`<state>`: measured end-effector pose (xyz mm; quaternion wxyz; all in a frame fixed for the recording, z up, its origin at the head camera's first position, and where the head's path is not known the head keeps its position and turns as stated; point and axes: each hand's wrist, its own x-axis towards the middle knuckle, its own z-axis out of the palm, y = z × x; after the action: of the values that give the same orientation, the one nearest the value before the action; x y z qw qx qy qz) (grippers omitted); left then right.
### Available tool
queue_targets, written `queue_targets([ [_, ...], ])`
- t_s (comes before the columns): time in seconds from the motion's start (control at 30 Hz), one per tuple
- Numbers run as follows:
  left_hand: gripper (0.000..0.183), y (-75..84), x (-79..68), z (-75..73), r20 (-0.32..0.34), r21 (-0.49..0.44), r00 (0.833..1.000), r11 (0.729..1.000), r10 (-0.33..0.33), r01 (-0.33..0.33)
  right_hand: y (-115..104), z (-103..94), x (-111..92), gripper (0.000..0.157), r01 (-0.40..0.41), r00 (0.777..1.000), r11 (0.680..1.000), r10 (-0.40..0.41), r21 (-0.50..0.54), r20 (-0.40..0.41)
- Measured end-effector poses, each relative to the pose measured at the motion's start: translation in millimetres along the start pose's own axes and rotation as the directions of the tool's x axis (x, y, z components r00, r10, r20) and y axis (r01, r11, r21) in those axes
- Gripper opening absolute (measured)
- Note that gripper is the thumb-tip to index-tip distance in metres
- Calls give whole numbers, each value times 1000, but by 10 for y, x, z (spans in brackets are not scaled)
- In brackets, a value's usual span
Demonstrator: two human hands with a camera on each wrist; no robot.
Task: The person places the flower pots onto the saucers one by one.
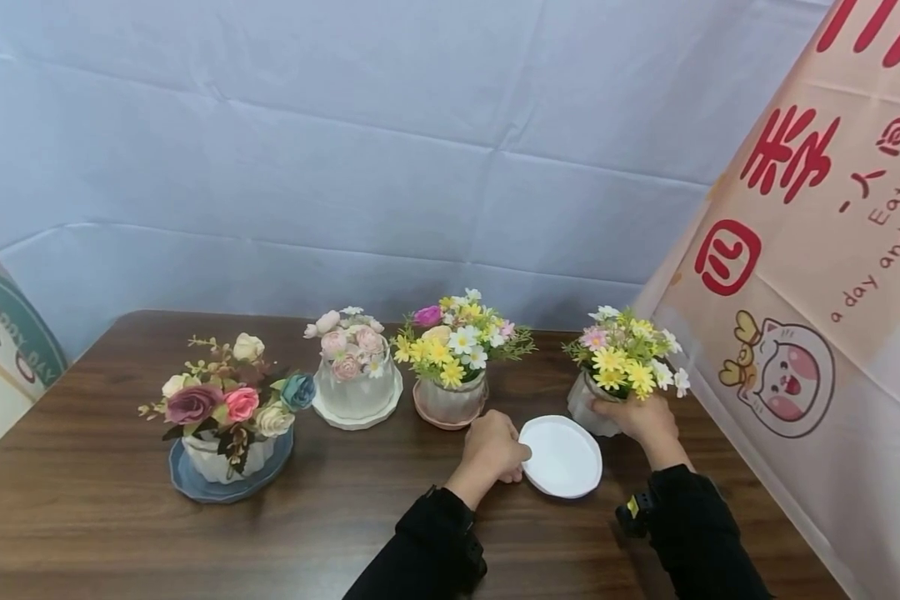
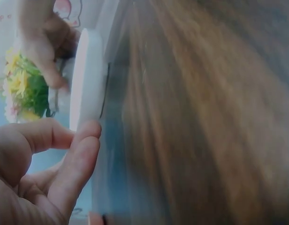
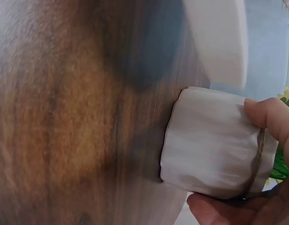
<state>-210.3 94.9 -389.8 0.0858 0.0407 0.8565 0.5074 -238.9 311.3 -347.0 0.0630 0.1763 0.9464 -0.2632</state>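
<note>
My left hand (image 1: 495, 448) pinches a white saucer (image 1: 562, 457) by its left edge, thumb on one face and fingers on the other. In the left wrist view the saucer (image 2: 88, 79) is held off the tabletop. To its right, my right hand (image 1: 645, 425) grips a whitish flowerpot (image 1: 587, 408) holding yellow, white and pink flowers (image 1: 624, 354). The right wrist view shows thumb and fingers around the upper part of the pot (image 3: 210, 140), near a twine band (image 3: 258, 164). Whether the pot's base touches the table is hard to tell.
Left of my hands stand a flowerpot (image 1: 450, 400) on a pink saucer (image 1: 427, 414), a pale-pink-flowered pot (image 1: 352, 392) on a white saucer (image 1: 356, 423), and a rose pot (image 1: 217, 458) on a blue saucer (image 1: 187, 483). A printed banner (image 1: 780, 292) borders the wooden table (image 1: 330, 517).
</note>
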Motion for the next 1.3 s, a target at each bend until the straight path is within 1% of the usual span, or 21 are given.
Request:
queue_targets([
  [0.17,25,-48,0,-103,44,62,999,998,21,-24,7,0,6,96,9,1000,1000,-9,-10,9],
  [0.23,27,-64,-4,-143,54,96,998,995,23,-28,9,1,11,96,11,1000,1000,-11,-11,13],
  [0.37,27,-102,-15,-217,73,134,997,991,21,-30,7,1,19,95,13,1000,1000,-13,-15,17],
  [0.53,22,-156,-28,-294,87,130,996,991,3,-15,3,3,22,95,16,1000,999,-15,-34,27],
  [0.7,18,-209,-38,-347,97,121,995,992,6,-18,3,0,19,95,27,999,998,-25,-54,31],
  [0.87,18,-217,-46,-395,105,119,994,993,7,-19,-5,-18,10,96,26,999,997,-23,-78,41],
  [1.13,18,-218,-61,-475,138,105,990,994,-29,15,19,-10,8,100,13,999,998,-10,-65,41],
  [1.3,18,-237,-57,-541,164,126,985,992,-47,26,12,-10,2,101,32,998,997,-28,-74,49],
])
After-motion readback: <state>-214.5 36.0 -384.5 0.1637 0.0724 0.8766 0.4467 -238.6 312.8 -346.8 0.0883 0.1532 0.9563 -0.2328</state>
